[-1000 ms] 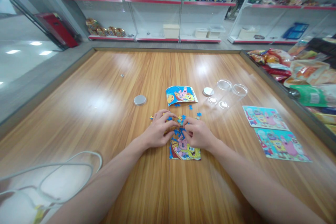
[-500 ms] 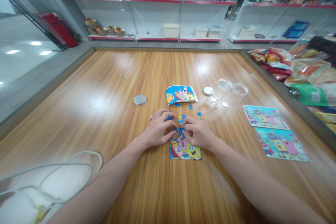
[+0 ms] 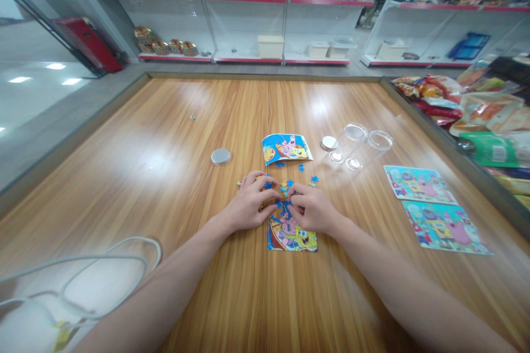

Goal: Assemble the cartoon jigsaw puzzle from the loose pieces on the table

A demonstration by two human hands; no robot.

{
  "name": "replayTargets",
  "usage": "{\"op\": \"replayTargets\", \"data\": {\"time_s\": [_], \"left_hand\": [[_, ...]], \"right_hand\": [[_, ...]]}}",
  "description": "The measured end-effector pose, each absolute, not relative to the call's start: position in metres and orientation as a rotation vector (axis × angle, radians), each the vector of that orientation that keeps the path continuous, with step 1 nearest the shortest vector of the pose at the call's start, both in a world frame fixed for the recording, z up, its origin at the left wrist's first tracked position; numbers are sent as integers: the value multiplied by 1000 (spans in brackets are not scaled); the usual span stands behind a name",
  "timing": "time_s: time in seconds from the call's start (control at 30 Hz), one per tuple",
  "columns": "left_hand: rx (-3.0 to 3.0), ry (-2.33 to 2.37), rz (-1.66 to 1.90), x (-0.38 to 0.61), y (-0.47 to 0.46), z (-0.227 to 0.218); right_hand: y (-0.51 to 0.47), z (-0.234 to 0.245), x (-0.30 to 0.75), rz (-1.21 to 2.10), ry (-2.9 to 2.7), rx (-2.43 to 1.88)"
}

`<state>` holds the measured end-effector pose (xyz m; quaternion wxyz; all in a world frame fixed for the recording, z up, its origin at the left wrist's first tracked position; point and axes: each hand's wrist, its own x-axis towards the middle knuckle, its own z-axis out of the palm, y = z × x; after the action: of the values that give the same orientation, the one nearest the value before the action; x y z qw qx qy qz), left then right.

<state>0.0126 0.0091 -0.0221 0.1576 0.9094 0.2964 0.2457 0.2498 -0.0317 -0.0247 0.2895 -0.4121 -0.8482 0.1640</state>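
Both left hand (image 3: 248, 208) and right hand (image 3: 313, 210) bunch fingertips at far edge of cartoon jigsaw (image 3: 292, 238), pinch unclear; fitting pieces, likely needing careful alignment.

On the table (image 3: 165, 176), a part-built jigsaw (image 3: 292, 236) lies in front of loose pieces (image 3: 285, 185) and a picture card (image 3: 286, 148); a lid (image 3: 221, 156) sits left, two jars (image 3: 350, 146) and two finished puzzles (image 3: 418, 184) right.

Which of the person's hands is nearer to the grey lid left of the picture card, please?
Left. The left hand lies nearer the camera, right of the grey lid; the right hand is farther right, over the puzzle.
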Motion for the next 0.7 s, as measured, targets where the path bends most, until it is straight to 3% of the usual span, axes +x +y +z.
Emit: {"op": "replayTargets", "data": {"time_s": [0.7], "left_hand": [[2570, 863, 650, 13, 7, -15]], "right_hand": [[-30, -28, 250, 441, -2272, -1105]]}}
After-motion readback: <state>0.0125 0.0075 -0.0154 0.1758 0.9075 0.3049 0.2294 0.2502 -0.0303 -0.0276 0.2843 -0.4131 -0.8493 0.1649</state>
